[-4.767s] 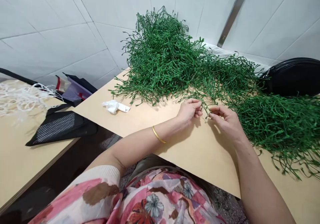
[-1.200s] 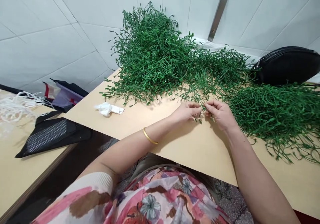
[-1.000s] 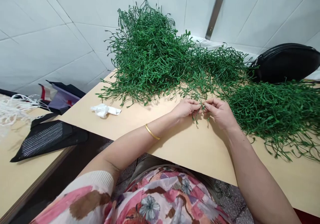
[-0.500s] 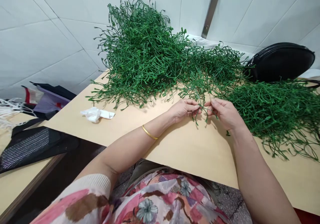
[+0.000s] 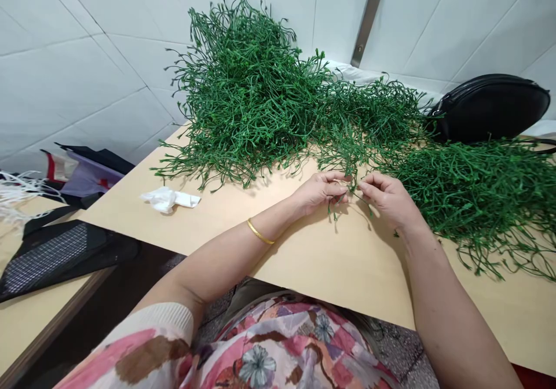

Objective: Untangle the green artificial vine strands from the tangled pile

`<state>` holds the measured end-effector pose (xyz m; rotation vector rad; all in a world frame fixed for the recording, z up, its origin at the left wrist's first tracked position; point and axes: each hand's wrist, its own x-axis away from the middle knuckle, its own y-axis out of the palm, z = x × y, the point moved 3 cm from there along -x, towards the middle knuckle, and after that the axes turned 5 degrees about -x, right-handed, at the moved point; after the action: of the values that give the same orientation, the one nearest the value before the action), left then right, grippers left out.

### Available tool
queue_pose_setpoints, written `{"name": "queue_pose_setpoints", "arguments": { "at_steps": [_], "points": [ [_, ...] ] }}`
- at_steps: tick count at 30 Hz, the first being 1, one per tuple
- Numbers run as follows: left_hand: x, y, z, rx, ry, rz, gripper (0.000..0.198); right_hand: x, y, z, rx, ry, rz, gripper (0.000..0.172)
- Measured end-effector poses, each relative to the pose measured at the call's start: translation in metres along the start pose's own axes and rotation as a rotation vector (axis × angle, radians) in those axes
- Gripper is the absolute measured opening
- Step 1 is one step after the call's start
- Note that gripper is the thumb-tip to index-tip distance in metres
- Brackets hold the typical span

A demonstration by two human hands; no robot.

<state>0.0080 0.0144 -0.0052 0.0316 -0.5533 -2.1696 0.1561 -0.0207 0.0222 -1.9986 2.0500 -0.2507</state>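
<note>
My left hand (image 5: 322, 193) pinches a thin green plastic stem (image 5: 333, 208), its forked ends hanging below the fingertips. Close beside it, my right hand (image 5: 382, 197) has thumb and forefinger together on a strand of the same green stem piece (image 5: 364, 199). Just beyond the fingers, a loose cluster of green stems (image 5: 343, 146) lies on the table and reaches up to the hands. A tall tangled heap of green stems (image 5: 252, 94) rises behind my left hand. Another heap of stems (image 5: 473, 198) spreads to the right of my right hand.
A crumpled white tissue (image 5: 167, 199) lies on the wooden table (image 5: 226, 227) at left. The black round bag (image 5: 490, 108) stands at the back right against the tiled wall (image 5: 434, 24). Black mesh fabric (image 5: 56, 256) and white strands (image 5: 24, 195) sit on a surface farther left.
My right hand has shifted its fingers slightly apart from the left, drawing a strand sideways. The stem ends under the left fingers hang a little farther left.
</note>
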Motion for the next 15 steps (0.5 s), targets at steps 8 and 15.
{"name": "queue_pose_setpoints", "arguments": {
  "at_steps": [8, 15],
  "points": [
    [0.001, 0.009, 0.002, -0.024, 0.009, 0.129, 0.013, 0.018, 0.007, -0.029, 0.5, -0.439, 0.338, 0.016],
    [0.002, 0.012, 0.002, 0.013, 0.058, 0.203, 0.013, 0.014, 0.02, -0.019, 0.451, -0.235, 0.088, 0.019]
  ]
}}
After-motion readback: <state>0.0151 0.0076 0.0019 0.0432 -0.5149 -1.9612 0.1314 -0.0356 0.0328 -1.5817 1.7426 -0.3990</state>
